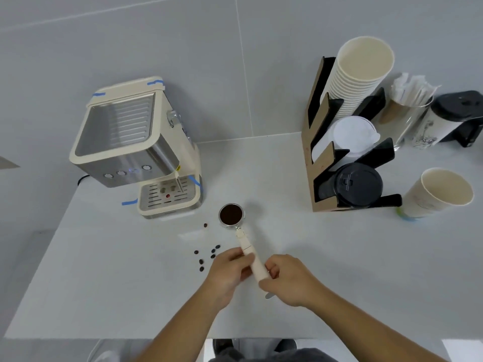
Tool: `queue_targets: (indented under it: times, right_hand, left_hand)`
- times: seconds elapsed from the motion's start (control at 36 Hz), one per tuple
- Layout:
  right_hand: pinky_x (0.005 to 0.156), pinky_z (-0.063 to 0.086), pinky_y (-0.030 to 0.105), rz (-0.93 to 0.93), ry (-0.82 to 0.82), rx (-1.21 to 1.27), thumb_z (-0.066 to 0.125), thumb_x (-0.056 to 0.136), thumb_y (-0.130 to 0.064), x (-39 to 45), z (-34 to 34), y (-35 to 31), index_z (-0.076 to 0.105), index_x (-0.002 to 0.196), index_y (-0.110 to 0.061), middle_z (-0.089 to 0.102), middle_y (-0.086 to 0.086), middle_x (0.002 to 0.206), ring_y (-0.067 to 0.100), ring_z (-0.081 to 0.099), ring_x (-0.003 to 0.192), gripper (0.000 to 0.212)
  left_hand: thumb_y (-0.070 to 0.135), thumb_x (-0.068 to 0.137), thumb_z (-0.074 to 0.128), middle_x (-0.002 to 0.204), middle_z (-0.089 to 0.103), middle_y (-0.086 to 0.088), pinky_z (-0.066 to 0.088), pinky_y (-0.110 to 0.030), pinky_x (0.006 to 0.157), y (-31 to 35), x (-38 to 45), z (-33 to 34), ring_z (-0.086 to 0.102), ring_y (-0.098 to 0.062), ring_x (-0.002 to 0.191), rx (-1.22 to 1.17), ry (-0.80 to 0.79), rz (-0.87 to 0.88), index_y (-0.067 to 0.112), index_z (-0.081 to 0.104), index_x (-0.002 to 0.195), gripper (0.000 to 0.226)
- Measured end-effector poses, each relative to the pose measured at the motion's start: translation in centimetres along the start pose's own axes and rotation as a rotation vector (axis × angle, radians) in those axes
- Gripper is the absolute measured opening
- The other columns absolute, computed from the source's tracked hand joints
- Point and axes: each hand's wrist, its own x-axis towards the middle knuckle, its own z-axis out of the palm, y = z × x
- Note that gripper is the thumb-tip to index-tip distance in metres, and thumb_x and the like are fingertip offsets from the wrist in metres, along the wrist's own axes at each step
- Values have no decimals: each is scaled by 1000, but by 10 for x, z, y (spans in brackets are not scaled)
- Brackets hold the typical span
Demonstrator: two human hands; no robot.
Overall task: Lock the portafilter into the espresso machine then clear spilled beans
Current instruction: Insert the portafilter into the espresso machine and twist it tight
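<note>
The portafilter lies on the table, its coffee-filled basket pointing away toward the machine up and to the left, its handle running back to the person. Both hands wrap that handle: left hand gripping mid-handle, right hand closed on its end. Beans are scattered just left of the handle, nearest the left hand.
</note>
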Motion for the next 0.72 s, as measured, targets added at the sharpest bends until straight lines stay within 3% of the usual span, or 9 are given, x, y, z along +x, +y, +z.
queue_targets:
  times: [0.11, 0.19, 0.31, 0.39, 0.53, 0.72]
  right_hand:
    - [53, 51, 21, -16, -24, 75, 76, 74, -25, -6, 4, -8, 63, 93, -19, 68, -3, 86, 4, 72, 61, 24]
    - [53, 52, 15, -13, -64, 152, 77, 71, -23, -7, 9, -18, 66, 97, -18, 71, -2, 89, 6, 73, 65, 29]
    - [71, 61, 23, 8, -137, 273, 77, 71, -19, -5, 18, -35, 71, 98, -17, 77, -7, 77, 10, 75, 73, 28]
    - [79, 61, 26, 9, -184, 295, 77, 71, -22, -3, 28, -47, 73, 98, -22, 78, -7, 85, 10, 75, 81, 28]
    - [81, 61, 30, 10, -228, 274, 78, 69, -20, 2, 50, -67, 69, 107, -20, 78, -2, 92, 13, 74, 86, 39]
    - [84, 61, 35, 20, -305, 238, 79, 66, -17, 9, 80, -93, 65, 111, -23, 74, 1, 95, 14, 74, 86, 48]
  left_hand:
    - [2, 90, 62, 84, 68, -13, 58, -28, 74, 7, -10, -14, 69, -25, 84, -3, -39, 43, -8, 68, 100, 15]
    - [4, 89, 65, 80, 70, -8, 55, -24, 63, 11, -16, -27, 71, -22, 79, -1, -43, 72, 0, 70, 100, 13]
    - [4, 88, 66, 83, 70, -12, 57, -36, 79, 19, -20, -48, 71, -24, 81, 22, -44, 129, 4, 71, 102, 14]
    - [4, 88, 66, 93, 68, -18, 56, -42, 90, 26, -25, -64, 70, -33, 95, 44, -46, 177, 5, 70, 106, 19]
    - [4, 87, 68, 97, 70, -14, 58, -36, 86, 33, -32, -94, 71, -26, 95, 61, -46, 218, 8, 72, 106, 20]
    - [11, 85, 71, 98, 75, -8, 56, -39, 91, 38, -37, -136, 70, -24, 97, 173, -68, 218, 17, 74, 101, 17]
